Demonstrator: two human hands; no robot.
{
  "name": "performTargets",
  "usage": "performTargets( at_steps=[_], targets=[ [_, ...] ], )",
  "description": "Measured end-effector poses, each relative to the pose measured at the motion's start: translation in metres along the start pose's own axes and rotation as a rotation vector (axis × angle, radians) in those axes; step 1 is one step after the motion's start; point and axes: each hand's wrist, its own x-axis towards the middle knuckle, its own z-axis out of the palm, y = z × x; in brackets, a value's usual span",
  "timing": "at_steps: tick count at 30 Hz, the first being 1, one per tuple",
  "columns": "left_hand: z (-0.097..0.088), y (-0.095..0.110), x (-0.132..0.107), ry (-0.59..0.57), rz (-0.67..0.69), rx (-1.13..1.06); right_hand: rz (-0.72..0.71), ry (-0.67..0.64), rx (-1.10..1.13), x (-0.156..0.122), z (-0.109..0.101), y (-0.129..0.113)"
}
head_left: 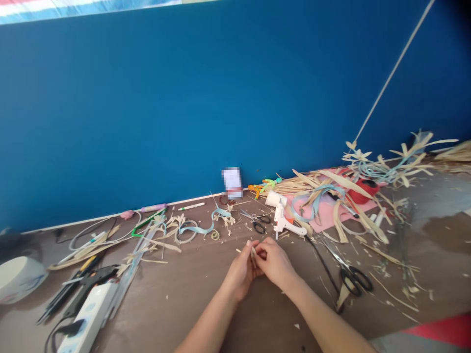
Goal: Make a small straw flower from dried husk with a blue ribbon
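Note:
Both of my hands meet low over the brown floor near the middle of the view. My left hand and my right hand are closed in a pinch on a small pale strip of dried leaf held between their fingertips. A white glue gun lies just beyond my right hand. Small scissors lie beyond the fingertips.
Large black-handled scissors lie to the right. A heap of dried leaf strips covers a pink mat with a red tape roll. At left lie a white power strip, cables, tools, a tape roll. A blue wall stands behind.

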Motion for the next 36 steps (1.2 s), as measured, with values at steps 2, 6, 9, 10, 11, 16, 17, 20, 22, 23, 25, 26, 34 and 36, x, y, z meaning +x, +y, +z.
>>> performTargets(
  at_steps=[2, 6, 9, 10, 11, 16, 17, 20, 22, 23, 25, 26, 34, 36],
  targets=[
    [-0.001, -0.003, 0.001, 0.01, 0.002, -0.021, 0.052, 0.019, 0.145, 0.002, 0.002, 0.005],
    [-0.002, -0.007, 0.003, 0.008, -0.004, -0.02, 0.131, 0.015, 0.268, 0.004, 0.005, 0.011],
    [-0.002, -0.009, 0.004, 0.008, 0.002, 0.001, 0.162, -0.006, 0.323, 0.003, 0.004, 0.014],
    [-0.002, -0.01, 0.005, 0.008, 0.004, 0.003, 0.163, -0.008, 0.328, 0.003, 0.003, 0.014],
    [-0.002, -0.01, 0.005, 0.01, 0.003, 0.005, 0.16, -0.01, 0.325, 0.002, 0.002, 0.015],
    [0.001, -0.009, 0.006, -0.005, 0.011, 0.0, 0.101, 0.027, 0.22, -0.002, -0.003, 0.01],
    [0.001, -0.009, 0.006, -0.018, 0.011, -0.001, 0.077, 0.039, 0.165, -0.003, -0.005, 0.008],
    [0.004, -0.009, 0.007, -0.005, 0.034, -0.022, -0.006, 0.034, -0.113, -0.005, -0.007, -0.001],
    [0.005, -0.01, 0.007, 0.044, 0.065, -0.05, -0.05, 0.0, -0.291, -0.006, -0.007, -0.006],
    [0.005, -0.01, 0.008, 0.069, 0.074, -0.062, -0.063, -0.016, -0.342, -0.006, -0.006, -0.008],
    [0.005, -0.011, 0.008, 0.096, 0.086, -0.079, -0.093, -0.034, -0.406, -0.006, -0.004, -0.01],
    [0.005, -0.011, 0.008, 0.094, 0.1, -0.085, -0.106, -0.038, -0.427, -0.006, -0.003, -0.01],
    [0.0, -0.018, 0.007, 0.111, 0.235, -0.047, -0.081, -0.065, -0.416, -0.002, -0.001, -0.013],
    [-0.001, -0.018, 0.006, 0.122, 0.224, -0.032, -0.097, -0.075, -0.388, -0.002, -0.001, -0.014]
  ],
)
